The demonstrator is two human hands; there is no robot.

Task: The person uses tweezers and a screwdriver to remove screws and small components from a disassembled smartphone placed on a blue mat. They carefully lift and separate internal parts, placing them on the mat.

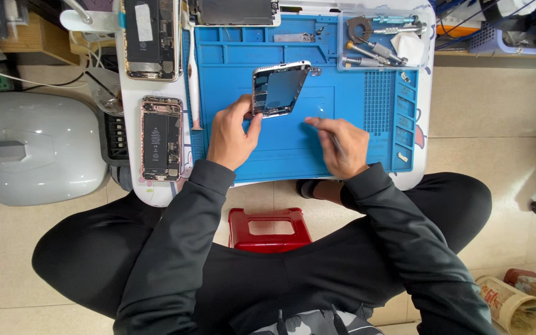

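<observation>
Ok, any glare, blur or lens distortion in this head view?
Head view: even light and mostly sharp; glare on the phone held up by the left hand; right hand and its thin tool slightly soft; wide-angle bending shows at the mat edges and frame corners; shadows soft.

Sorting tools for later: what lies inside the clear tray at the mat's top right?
Inside the clear tray lie several metal screwdrivers and a white cloth; anything beneath them is hidden.

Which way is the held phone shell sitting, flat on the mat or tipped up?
Tipped up: the left hand props the phone shell on edge above the blue mat, its inside facing the camera.
</observation>
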